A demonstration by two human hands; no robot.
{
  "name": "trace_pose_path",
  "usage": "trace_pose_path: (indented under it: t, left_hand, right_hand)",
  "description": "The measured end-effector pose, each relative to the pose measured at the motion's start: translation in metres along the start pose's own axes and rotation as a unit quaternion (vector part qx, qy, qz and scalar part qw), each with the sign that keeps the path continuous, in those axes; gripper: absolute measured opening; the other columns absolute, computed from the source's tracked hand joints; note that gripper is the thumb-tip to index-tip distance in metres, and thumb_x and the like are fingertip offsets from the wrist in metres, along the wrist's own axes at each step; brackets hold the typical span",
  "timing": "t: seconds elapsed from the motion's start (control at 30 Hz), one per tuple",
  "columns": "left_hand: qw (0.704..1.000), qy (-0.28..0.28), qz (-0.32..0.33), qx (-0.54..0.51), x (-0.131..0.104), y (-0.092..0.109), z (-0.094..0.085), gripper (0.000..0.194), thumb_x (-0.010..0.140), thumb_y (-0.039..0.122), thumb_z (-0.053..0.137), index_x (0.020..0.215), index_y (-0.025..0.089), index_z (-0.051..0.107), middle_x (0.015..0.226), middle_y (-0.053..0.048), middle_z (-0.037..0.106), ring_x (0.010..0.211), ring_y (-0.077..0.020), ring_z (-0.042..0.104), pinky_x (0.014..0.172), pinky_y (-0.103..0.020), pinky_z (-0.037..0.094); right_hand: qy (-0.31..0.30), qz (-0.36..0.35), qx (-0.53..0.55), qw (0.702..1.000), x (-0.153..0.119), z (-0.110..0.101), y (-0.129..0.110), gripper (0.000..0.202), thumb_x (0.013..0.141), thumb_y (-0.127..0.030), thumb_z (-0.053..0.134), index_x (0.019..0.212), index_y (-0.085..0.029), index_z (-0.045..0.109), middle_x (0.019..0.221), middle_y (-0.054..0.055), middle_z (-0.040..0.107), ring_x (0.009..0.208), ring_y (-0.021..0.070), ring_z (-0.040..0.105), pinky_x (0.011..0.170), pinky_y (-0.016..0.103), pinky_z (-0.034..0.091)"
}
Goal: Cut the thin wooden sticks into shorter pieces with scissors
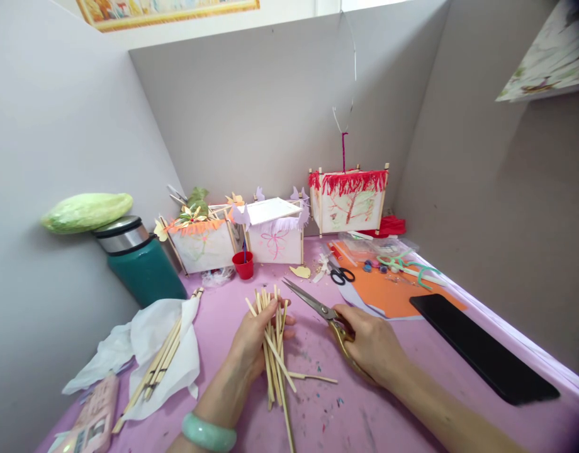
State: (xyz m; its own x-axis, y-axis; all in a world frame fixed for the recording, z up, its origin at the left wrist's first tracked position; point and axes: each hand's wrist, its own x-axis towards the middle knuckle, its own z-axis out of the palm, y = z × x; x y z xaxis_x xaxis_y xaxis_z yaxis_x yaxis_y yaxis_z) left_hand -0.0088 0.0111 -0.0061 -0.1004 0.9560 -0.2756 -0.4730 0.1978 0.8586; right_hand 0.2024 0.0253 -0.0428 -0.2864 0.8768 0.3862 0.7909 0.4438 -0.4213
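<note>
A bundle of thin wooden sticks (272, 358) is gripped in my left hand (252, 336), thumb across the top, the sticks fanning out at uneven lengths. Around that wrist sits a pale green bangle (209, 433). My right hand (372, 343) has its fingers through the gold handles of a pair of scissors (313, 302). The dark blades are nearly closed and point up and left, just right of the bundle without touching it. One loose stick (318, 378) lies on the purple tabletop (365, 415) between my hands.
Paper lanterns with stick frames (277, 242) stand along the back, beside a small red cup (243, 267). At left are a teal bottle (145, 270) and white paper with sticks (164, 358). Black-handled scissors (342, 275), orange sheets (388, 292) and a black slab (483, 346) lie right.
</note>
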Motion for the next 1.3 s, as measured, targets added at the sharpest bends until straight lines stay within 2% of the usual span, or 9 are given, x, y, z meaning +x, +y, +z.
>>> trace_pose_path:
  t: [0.07,0.17,0.33,0.53,0.77,0.97,1.03,1.17,1.3]
  left_hand:
    - [1.000,-0.013,-0.003,0.008,0.0006,-0.0019,-0.0004,0.017,0.081,0.025,0.066,0.091,0.012,0.062,0.091,-0.008,0.069,0.053,-0.0095,0.061,0.040,-0.019,0.050]
    - [0.999,-0.027,0.013,0.024,0.0014,-0.0050,-0.0004,0.023,0.079,0.033,0.068,0.085,0.012,0.060,0.076,-0.003,0.066,0.041,-0.0039,0.048,0.032,-0.014,0.038]
    - [0.998,-0.026,0.046,0.033,0.0017,-0.0070,-0.0011,0.031,0.074,0.039,0.072,0.084,0.016,0.055,0.071,0.001,0.063,0.039,-0.0028,0.041,0.029,-0.013,0.027]
    - [0.997,0.000,0.038,0.068,0.0000,-0.0062,0.0011,0.030,0.073,0.037,0.072,0.085,0.015,0.056,0.081,-0.005,0.070,0.040,-0.0053,0.049,0.030,-0.016,0.034]
    - [0.997,-0.006,0.026,0.071,-0.0027,-0.0049,0.0025,0.035,0.069,0.034,0.075,0.093,0.014,0.060,0.083,-0.005,0.071,0.041,-0.0068,0.051,0.031,-0.018,0.038]
    - [0.995,-0.014,0.023,0.092,-0.0009,-0.0069,-0.0016,0.035,0.070,0.043,0.074,0.082,0.012,0.062,0.056,0.001,0.061,0.037,-0.0059,0.047,0.034,-0.016,0.036]
    - [0.995,-0.008,0.030,0.096,-0.0005,-0.0065,-0.0022,0.035,0.071,0.044,0.073,0.084,0.012,0.062,0.054,0.001,0.061,0.036,-0.0063,0.047,0.035,-0.017,0.037]
    - [0.993,-0.006,0.033,0.114,-0.0013,-0.0039,-0.0006,0.036,0.074,0.044,0.069,0.088,0.012,0.062,0.067,-0.006,0.069,0.035,-0.0069,0.049,0.034,-0.018,0.037]
    - [0.994,-0.009,0.034,0.106,-0.0010,-0.0035,-0.0007,0.034,0.072,0.043,0.071,0.084,0.013,0.061,0.083,-0.009,0.072,0.036,-0.0054,0.048,0.032,-0.018,0.034]
  right_hand:
    - [0.003,-0.010,-0.002,1.000,-0.0010,0.0007,-0.0006,0.021,0.086,-0.026,0.048,0.101,-0.023,0.062,0.088,0.003,0.069,0.070,0.0167,0.061,0.062,0.026,0.039]
    - [0.008,-0.024,-0.010,1.000,-0.0021,0.0031,-0.0004,0.022,0.086,-0.026,0.049,0.103,-0.022,0.062,0.088,0.003,0.069,0.071,0.0168,0.061,0.061,0.026,0.039]
    - [0.026,-0.049,-0.042,0.998,-0.0029,0.0062,0.0002,0.024,0.085,-0.026,0.052,0.107,-0.022,0.061,0.089,0.003,0.067,0.073,0.0173,0.060,0.063,0.027,0.037]
    - [0.047,-0.056,-0.079,0.994,-0.0059,0.0066,0.0010,0.029,0.084,-0.025,0.052,0.111,-0.022,0.060,0.090,0.003,0.066,0.079,0.0186,0.060,0.065,0.028,0.037]
    - [0.085,-0.070,-0.138,0.984,-0.0038,0.0045,0.0024,0.032,0.080,-0.020,0.052,0.110,-0.022,0.061,0.088,0.003,0.064,0.079,0.0193,0.060,0.068,0.029,0.035]
    - [0.071,-0.076,-0.135,0.985,-0.0049,0.0031,-0.0009,0.030,0.080,-0.019,0.051,0.107,-0.022,0.061,0.082,0.002,0.063,0.072,0.0173,0.058,0.063,0.028,0.031]
    - [0.063,-0.075,-0.131,0.986,-0.0050,0.0036,-0.0010,0.028,0.080,-0.019,0.050,0.106,-0.022,0.061,0.081,0.002,0.063,0.071,0.0167,0.057,0.062,0.028,0.030]
    - [0.066,-0.077,-0.130,0.986,-0.0041,0.0046,-0.0002,0.026,0.082,-0.021,0.050,0.106,-0.023,0.061,0.082,0.002,0.063,0.073,0.0169,0.057,0.062,0.028,0.030]
    - [0.080,-0.081,-0.136,0.984,-0.0029,0.0036,0.0005,0.029,0.082,-0.022,0.051,0.109,-0.023,0.061,0.084,0.002,0.063,0.076,0.0176,0.058,0.065,0.028,0.032]
